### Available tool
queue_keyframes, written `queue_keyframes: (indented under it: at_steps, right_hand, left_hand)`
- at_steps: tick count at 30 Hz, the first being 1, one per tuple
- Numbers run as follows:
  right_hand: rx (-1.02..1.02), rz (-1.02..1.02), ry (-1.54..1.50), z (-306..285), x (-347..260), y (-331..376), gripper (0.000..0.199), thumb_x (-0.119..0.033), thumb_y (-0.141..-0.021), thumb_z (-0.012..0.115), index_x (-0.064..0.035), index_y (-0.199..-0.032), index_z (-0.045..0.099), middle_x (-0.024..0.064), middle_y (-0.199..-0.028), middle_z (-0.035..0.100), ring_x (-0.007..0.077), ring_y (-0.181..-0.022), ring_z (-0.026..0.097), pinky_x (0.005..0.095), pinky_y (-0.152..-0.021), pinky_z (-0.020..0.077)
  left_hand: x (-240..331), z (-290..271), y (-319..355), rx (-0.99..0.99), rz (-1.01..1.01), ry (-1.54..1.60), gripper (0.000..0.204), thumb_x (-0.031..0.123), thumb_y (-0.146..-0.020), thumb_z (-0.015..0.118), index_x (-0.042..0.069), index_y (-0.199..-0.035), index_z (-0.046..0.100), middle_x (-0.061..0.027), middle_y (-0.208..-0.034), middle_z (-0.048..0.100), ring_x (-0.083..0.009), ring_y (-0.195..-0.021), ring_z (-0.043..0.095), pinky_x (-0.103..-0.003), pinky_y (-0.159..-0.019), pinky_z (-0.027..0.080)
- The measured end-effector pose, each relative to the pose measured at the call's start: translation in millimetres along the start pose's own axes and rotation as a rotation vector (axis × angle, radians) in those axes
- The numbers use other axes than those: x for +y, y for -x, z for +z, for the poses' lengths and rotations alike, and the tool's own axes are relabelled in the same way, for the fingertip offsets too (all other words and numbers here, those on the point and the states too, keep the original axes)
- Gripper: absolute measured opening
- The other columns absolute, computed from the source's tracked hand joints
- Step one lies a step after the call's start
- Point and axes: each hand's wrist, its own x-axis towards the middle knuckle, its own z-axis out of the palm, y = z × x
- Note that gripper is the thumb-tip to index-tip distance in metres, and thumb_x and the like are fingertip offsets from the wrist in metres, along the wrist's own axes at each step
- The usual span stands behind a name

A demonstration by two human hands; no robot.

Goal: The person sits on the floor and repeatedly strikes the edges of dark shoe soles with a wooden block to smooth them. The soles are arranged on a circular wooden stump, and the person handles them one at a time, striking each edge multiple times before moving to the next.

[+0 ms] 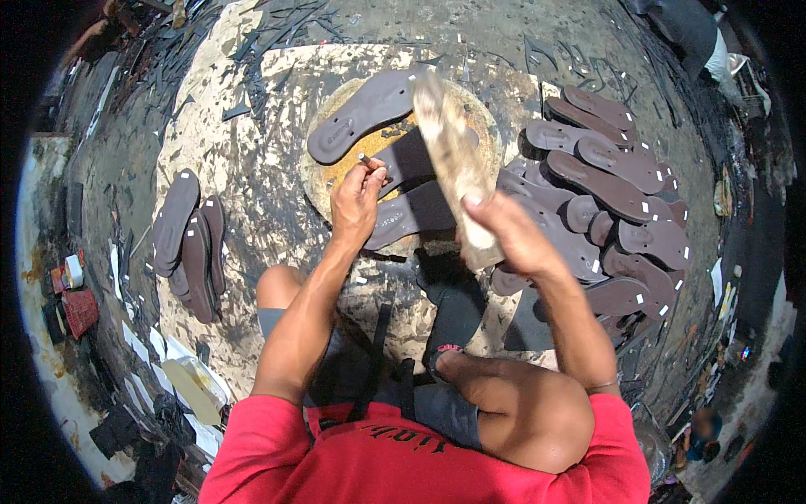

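My left hand [355, 202] is closed round a short metal punch [364, 159], held over a dark brown sandal sole [405, 160] on a round yellowish block [326, 181]. My right hand [504, 231] grips a worn wooden mallet [452, 147], slightly blurred, raised above the block. The mallet hides part of the middle sole. Two more soles lie on the block: one sole [361, 113] at the far side, with small holes in it, and another sole [411, 220] at the near side.
A large heap of brown soles [617, 176], many with small white tags, spreads at the right. A smaller group of soles [180, 218] lies at the left. Dark offcuts [243, 105] litter the stained pale sheet [252, 168]. My bent leg [520, 403] is close in front.
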Motion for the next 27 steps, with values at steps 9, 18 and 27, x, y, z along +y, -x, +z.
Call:
queue_keyframes:
  at_steps: [9,18,27]
  right_hand:
    - [0.273,-1.035,0.445,34,-31,15,0.055,-0.043,-0.102,0.062,-0.0001,-0.136,0.054,0.0172,-0.108,0.070,0.0312,-0.096,0.069,0.0436,-0.086,0.0547]
    - [0.071,-0.007,0.172,-11,115,-8,0.056,-0.051,-0.107,0.052,0.0029,-0.118,0.064,0.0036,-0.091,0.064,0.0156,-0.083,0.056,0.0404,-0.074,0.0492]
    - [0.049,0.022,0.123,-4,129,-13,0.048,-0.044,-0.106,0.054,0.0001,-0.121,0.063,0.0007,-0.096,0.061,0.0097,-0.089,0.051,0.0303,-0.080,0.0459]
  left_hand:
    - [-16,4,5,0.013,0.367,-0.261,0.019,0.009,-0.095,0.073,0.002,-0.112,0.069,-0.0158,-0.100,0.073,-0.0344,-0.088,0.072,-0.041,-0.077,0.057]
    - [25,0,-12,0.237,-0.168,0.351,0.022,0.025,-0.105,0.064,0.003,-0.108,0.067,-0.0077,-0.094,0.068,-0.0180,-0.083,0.065,-0.038,-0.075,0.054]
    - [15,-34,43,0.137,-0.268,0.035,0.029,0.027,-0.109,0.059,0.001,-0.114,0.069,-0.0034,-0.100,0.069,-0.0115,-0.093,0.063,-0.029,-0.087,0.051]
